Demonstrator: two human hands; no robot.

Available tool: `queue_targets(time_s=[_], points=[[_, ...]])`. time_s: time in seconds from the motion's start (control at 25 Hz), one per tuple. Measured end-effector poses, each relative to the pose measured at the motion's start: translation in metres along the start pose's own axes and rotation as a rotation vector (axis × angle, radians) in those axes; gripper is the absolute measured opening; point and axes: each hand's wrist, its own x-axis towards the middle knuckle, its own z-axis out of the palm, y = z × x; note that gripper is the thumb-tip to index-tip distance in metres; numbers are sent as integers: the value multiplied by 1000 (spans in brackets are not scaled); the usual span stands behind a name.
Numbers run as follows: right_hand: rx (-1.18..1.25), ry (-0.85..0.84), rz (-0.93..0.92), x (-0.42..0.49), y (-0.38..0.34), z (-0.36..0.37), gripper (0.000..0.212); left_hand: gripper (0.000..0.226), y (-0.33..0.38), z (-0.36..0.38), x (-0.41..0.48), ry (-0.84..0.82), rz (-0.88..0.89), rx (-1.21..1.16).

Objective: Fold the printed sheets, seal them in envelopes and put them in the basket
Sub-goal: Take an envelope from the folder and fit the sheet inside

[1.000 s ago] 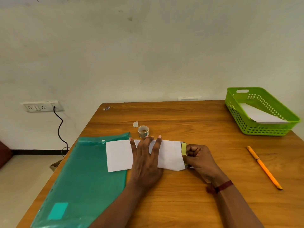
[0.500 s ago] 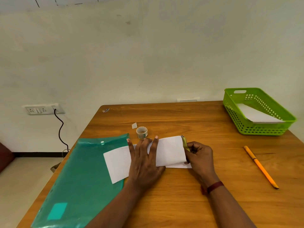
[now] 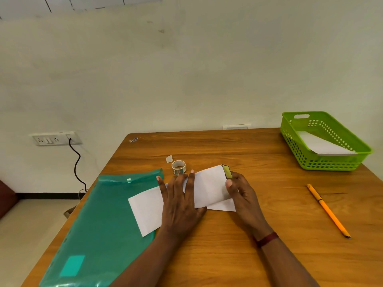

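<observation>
Left hand (image 3: pixel 180 201), fingers straight and spread, presses the envelope (image 3: pixel 209 187) flat on the table (image 3: pixel 269 204), its left end over the folder (image 3: pixel 99 214). Right hand (image 3: pixel 242 195), fingers curled, pinches the raised flap end. The paper looks thin, light and easily creased, so it is best held by its edges.

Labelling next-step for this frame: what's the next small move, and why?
Probably fold the raised flap over onto the envelope and press it shut. The right hand pinches the flap's end up off the table, its yellow-green strip showing at the edge, while the left hand lies flat on the envelope, pinning it.
</observation>
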Motion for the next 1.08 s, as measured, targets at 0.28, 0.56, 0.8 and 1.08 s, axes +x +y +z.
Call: queue_targets(time_s=[0.28,0.56,0.8,1.08], points=[[182,58,70,0,4,5,38,103,-1,-2,0,-33,36,8],[360,143,105,3,3,-4,30,101,-14,-14,9,-130,117,45],[376,171,150,3,0,-3,21,103,-62,-27,15,-206,172,59],[209,240,145,5,3,13,27,110,-49,-25,9,-343,104,-11]])
